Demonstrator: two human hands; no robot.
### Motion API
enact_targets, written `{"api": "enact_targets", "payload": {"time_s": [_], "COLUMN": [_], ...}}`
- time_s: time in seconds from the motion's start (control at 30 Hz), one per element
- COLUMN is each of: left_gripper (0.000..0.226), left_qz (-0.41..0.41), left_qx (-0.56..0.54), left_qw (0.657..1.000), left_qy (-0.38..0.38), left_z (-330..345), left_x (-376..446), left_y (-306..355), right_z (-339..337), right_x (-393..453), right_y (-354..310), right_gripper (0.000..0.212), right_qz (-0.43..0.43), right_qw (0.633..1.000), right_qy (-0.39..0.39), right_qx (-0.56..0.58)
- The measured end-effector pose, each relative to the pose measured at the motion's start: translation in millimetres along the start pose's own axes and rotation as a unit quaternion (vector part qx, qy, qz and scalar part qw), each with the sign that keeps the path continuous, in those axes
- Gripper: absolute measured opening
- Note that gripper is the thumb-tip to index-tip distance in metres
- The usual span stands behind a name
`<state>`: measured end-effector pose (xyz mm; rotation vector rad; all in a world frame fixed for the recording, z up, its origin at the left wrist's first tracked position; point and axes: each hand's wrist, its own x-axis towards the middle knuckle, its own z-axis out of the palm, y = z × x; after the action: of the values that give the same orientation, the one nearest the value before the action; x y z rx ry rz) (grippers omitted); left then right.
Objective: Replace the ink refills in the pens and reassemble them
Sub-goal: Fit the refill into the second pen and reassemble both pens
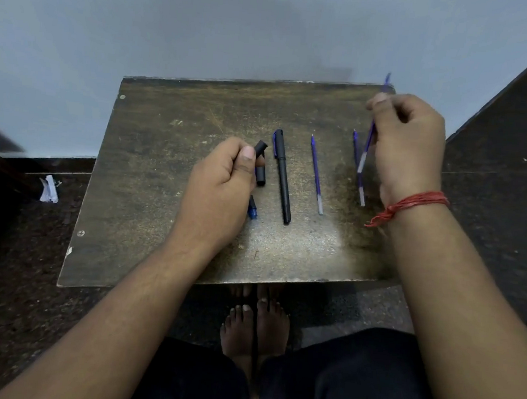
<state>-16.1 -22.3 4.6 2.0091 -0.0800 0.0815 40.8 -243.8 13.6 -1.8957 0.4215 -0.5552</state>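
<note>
A worn, dark wooden table [168, 171] lies under both hands, its far edge against a pale wall. The two forearms reach over its near edge. The left hand [222, 179] rests low over the table's middle, fingers curled and thumb laid forward, gripping a black pen barrel [260, 149] whose open end sticks out past the thumb; how much of the barrel the palm hides cannot be told. The right hand [406, 142] is raised over the table's far right part, a red thread wristband [416, 202] around its wrist, fingers curled round a blue ink refill [368, 145] that runs up through the fist, with its blurred upper end showing beyond the knuckles and its pale lower end hanging toward the table. Between the hands, just right of the left thumb, lies a whole black pen [283, 177] with a blue clip. Farther right, about midway between the hands, lies a loose blue refill [316, 175] with a pale near end. Another refill [357, 166] lies just left of the right hand, partly overlapped by the held one, so the two are hard to separate. Just beside the left thumb lies a short black pen piece [260, 175], and a small blue-tipped piece [252, 209] peeks from under the left hand; which part it is cannot be made out.
</note>
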Motion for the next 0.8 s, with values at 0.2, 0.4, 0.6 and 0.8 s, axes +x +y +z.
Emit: {"api": "enact_targets", "payload": {"time_s": [0.2,0.4,0.6,0.8], "left_gripper": [0.034,0.033,0.033,0.033], "left_qz": [0.001,-0.001,-0.003,-0.005], "left_qx": [-0.004,-0.026,-0.023,-0.022], "left_qw": [1.0,1.0,1.0,1.0], "left_qy": [0.002,0.001,0.002,0.004], "left_z": [-1.0,-1.0,-0.5,-0.6], "left_x": [-0.1,-0.6,-0.3,-1.1], "left_y": [0.5,0.2,0.4,2.1], "right_z": [-15.4,-14.0,-15.4,-15.5], "right_x": [4.9,0.4,-1.2,-1.4], "right_y": [16.2,12.8,8.2,6.9], "right_gripper": [0.017,0.015,0.014,0.013], "right_qz": [-0.004,0.002,0.005,0.011], "right_qw": [0.966,0.928,0.927,0.929], "right_qy": [-0.054,-0.112,-0.125,-0.128], "right_qx": [-0.252,-0.355,-0.354,-0.348]}}
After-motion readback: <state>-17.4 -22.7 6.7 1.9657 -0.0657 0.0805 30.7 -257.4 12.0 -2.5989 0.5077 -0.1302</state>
